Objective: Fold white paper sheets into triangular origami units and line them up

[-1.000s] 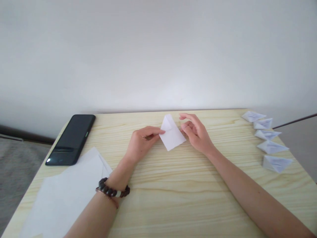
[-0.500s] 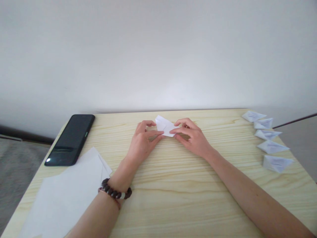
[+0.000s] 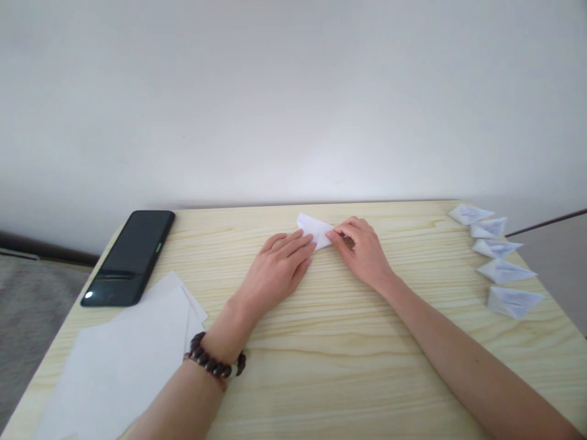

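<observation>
A small white folded paper (image 3: pixel 315 228) lies flat on the light wooden table (image 3: pixel 330 342) near its far edge. My left hand (image 3: pixel 279 269) rests on the table with its fingers stretched out flat, the fingertips pressing on the paper's near edge. My right hand (image 3: pixel 360 250) is curled, its fingertips pinched on the paper's right end. A bead bracelet (image 3: pixel 215 360) sits on my left wrist.
A black phone (image 3: pixel 131 256) lies at the table's far left corner. Loose white sheets (image 3: pixel 119 360) cover the near left. Several folded white paper pieces (image 3: pixel 498 263) lie in a row along the right edge. A pale wall stands behind the table.
The paper went from a raised, open flap to a smaller fold pressed flat on the table. My left hand opened and flattened onto it; my right hand closed on its right end.
</observation>
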### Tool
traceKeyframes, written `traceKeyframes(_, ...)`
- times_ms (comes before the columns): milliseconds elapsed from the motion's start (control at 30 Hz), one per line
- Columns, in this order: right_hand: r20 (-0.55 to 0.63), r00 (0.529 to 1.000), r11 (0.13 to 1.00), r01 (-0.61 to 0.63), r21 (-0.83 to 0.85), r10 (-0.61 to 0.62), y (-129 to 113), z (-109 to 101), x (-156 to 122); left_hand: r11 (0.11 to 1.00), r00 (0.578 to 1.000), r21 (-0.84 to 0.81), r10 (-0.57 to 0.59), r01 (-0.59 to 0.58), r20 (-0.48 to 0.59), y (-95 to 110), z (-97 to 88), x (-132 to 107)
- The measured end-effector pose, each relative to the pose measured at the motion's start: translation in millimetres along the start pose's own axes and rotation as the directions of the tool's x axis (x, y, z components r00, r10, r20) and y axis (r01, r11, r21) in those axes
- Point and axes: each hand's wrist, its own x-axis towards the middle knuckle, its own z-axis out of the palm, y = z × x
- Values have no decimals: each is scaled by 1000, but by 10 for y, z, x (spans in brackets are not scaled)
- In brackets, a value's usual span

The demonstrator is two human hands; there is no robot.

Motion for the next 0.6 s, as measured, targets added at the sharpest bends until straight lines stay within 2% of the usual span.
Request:
traceKeyframes(167,-6,998,991,-58,-122,57,-13,23,-22,1000,999,13,15,-15,-39,8,-17,-2)
traceKeyframes(433,36,995,981,-86,-176,94,-50,25,-25,999,998,34,-22,24,-55,88,-74,12)
traceKeyframes(600,46,992,972,-108,-208,119,-55,28,-19,995,999,97,21,-16,-49,90,-74,6)
